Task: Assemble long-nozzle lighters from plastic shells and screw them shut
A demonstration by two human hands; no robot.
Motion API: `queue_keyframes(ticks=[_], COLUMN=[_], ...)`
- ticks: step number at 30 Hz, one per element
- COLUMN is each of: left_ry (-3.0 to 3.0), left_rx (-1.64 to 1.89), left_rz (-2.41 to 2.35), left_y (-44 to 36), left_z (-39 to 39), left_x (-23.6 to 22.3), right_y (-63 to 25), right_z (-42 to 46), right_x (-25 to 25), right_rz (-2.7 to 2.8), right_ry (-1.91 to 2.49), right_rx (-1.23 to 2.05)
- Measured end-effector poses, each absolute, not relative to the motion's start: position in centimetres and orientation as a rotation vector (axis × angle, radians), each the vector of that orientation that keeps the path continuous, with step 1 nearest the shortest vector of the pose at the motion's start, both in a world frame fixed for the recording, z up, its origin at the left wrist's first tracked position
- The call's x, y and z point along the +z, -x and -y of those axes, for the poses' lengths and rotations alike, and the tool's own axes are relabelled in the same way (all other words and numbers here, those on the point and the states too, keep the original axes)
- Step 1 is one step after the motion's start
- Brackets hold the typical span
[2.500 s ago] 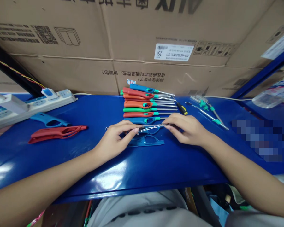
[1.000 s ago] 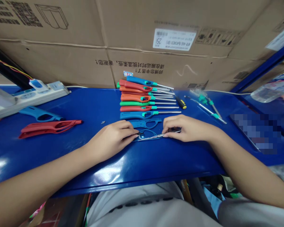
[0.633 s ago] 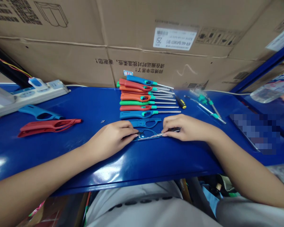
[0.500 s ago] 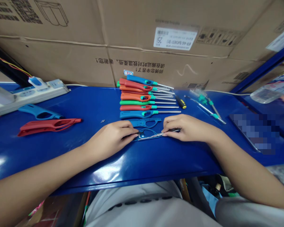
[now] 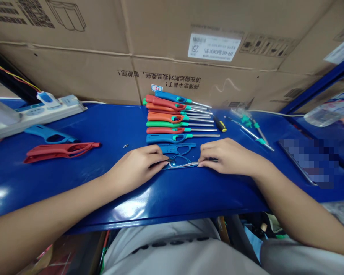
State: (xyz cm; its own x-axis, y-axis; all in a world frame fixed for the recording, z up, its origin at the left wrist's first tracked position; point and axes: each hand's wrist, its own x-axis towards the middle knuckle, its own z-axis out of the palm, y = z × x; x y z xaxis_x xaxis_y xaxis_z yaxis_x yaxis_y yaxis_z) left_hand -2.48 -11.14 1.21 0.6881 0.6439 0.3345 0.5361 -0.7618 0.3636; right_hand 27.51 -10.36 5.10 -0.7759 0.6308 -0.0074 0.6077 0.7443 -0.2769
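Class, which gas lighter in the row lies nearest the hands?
The blue lighter at the row's near end, beyond the blue handle shells. The other blue lighter lies at the far end; red, orange and green lighters lie between.

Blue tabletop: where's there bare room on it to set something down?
Two bare patches: one between the power strip and the row of lighters, behind the small metal pins; the other from the blue shells to the table's front edge. It's crowded mid-table, where lighters lie packed together, the screwdriver by their tips and the blue shells just in front.
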Motion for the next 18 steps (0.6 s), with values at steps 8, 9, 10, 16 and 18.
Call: queue_keyframes(ticks=[8,9,10,16,18], left_ry=[-2.654,-2.653,-2.651,-2.631,-2.627], left_rx=[0.662,0.660,0.660,0.658,0.663], left_rz=[-0.967,-0.968,-0.969,-0.967,-0.959], left_y=[2.4,2.4,2.4,2.4,2.4], left_z=[11.1,11.1,11.1,11.0,10.9], left_x=[1.3,1.3,1.3,1.2,1.2], right_y=[-26.9,-26.8,-26.7,-25.5,-25.1], right_z=[9.2,9.0,8.9,7.9,7.4], right_x=[5.5,5.7,5.8,6.5,6.5], right_rz=[2.795,2.788,2.781,2.723,2.705], right_ry=[1.155,1.166,1.179,1.383,1.529], right_rx=[0.692,0.742,0.785,0.927,1.031])
